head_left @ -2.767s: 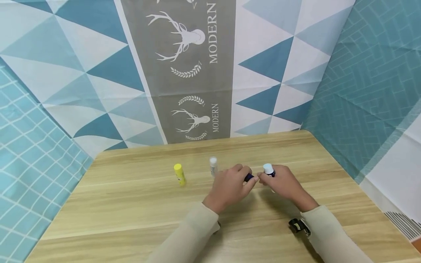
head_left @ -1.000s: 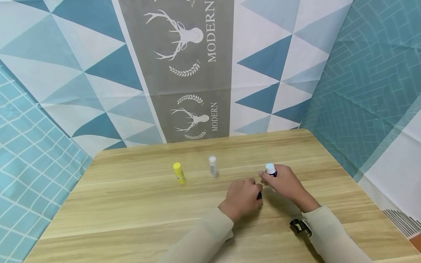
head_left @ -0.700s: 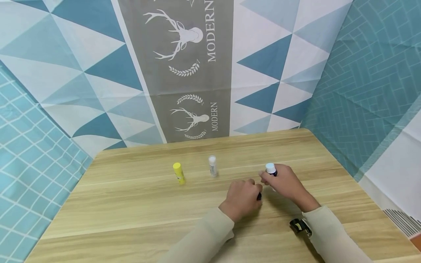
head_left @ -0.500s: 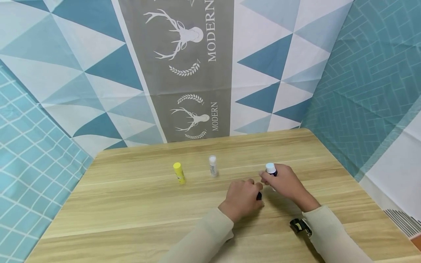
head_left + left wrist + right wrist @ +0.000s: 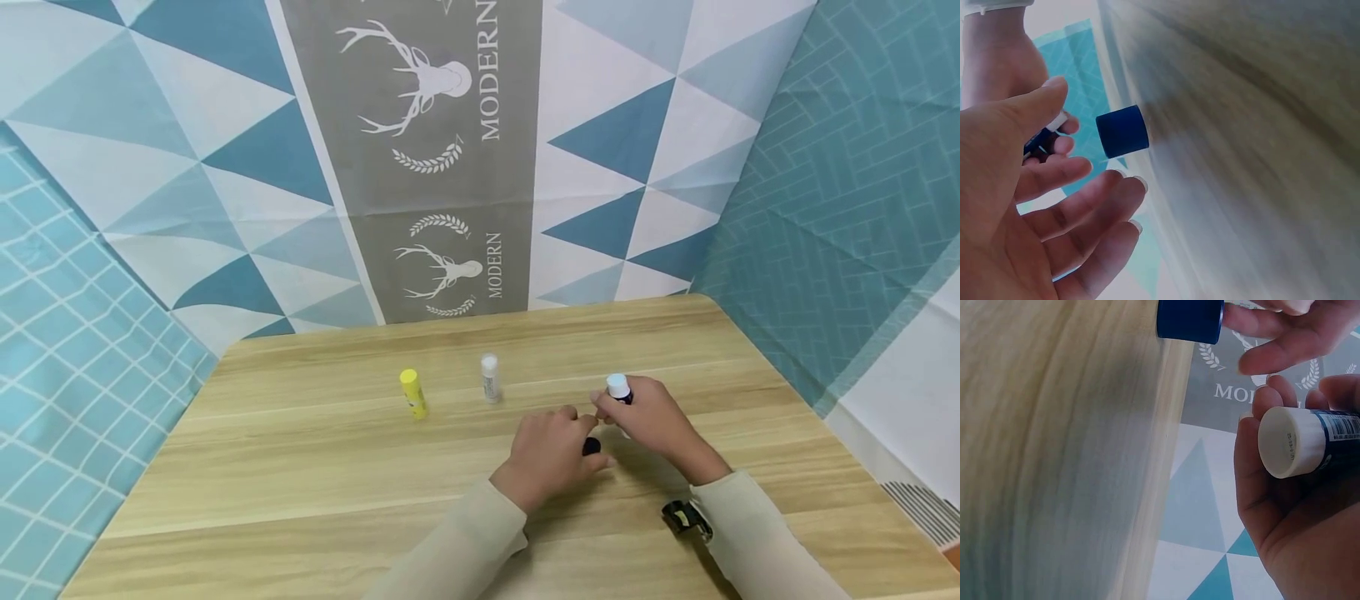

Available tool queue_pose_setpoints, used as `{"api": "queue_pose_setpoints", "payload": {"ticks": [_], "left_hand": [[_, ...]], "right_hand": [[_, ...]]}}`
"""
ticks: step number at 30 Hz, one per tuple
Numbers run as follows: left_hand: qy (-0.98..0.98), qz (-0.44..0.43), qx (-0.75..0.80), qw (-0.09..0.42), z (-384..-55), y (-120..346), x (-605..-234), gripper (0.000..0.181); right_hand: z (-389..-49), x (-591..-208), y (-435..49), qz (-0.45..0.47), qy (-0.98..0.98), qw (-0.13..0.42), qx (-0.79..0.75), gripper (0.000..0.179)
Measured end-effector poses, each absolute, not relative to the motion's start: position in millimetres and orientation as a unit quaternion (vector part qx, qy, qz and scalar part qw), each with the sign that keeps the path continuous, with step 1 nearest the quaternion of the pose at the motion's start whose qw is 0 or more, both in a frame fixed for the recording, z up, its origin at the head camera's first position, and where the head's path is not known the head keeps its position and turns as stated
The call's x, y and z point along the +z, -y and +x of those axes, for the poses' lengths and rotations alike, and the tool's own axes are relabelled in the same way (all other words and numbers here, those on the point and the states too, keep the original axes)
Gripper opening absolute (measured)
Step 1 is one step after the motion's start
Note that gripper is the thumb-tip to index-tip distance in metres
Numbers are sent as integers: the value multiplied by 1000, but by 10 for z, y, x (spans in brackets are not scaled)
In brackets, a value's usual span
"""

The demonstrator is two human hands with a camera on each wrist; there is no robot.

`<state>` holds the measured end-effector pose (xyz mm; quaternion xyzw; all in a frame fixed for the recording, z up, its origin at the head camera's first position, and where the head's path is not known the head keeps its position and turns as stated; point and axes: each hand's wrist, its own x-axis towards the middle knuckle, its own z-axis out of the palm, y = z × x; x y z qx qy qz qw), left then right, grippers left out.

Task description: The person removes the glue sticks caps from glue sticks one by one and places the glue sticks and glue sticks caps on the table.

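My right hand (image 5: 651,419) grips a dark blue glue stick (image 5: 1342,434) with a white end (image 5: 617,384); the fingers wrap its body above the table. Near it, a dark blue cap (image 5: 1122,132) stands on the wooden table. My left hand (image 5: 551,454) is around this cap, thumb on one side and fingers on the other. In the left wrist view its fingers (image 5: 1094,206) are spread and a gap shows between them and the cap. From the head only the cap's dark top (image 5: 592,446) shows.
Farther back on the table (image 5: 315,467), a yellow glue stick (image 5: 413,394) and a white, clear-sided glue stick (image 5: 490,379) stand upright. A patterned cloth (image 5: 450,167) hangs behind the table's far edge. A black wrist device (image 5: 682,517) sits at the right sleeve.
My left hand has carried the cap from beside the right hand down to the table nearer me. Within the last half second its fingers have loosened off the cap. The right hand stays nearly still.
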<state>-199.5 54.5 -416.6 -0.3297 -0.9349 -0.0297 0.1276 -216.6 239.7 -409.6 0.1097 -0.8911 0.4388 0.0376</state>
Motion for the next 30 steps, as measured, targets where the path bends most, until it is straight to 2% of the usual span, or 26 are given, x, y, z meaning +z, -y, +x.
{"api": "queue_pose_setpoints", "payload": {"ticks": [7, 16, 24, 30], "left_hand": [[927, -335, -58, 156, -1951, -434, -4152, 39], [936, -311, -113, 120, -1908, -287, -4089, 28], [929, -332, -88, 142, -1849, -192, -4102, 23], [924, -352, -62, 136, -1773, -202, -4112, 21]], "right_hand": [[-2180, -4108, -2374, 115, 890, 29, 441, 27], [-2240, -4064, -2328, 121, 887, 17, 446, 31], [-2307, -4041, -2276, 127, 885, 8, 447, 30], [-2366, -4047, -2247, 128, 886, -12, 446, 30]]}}
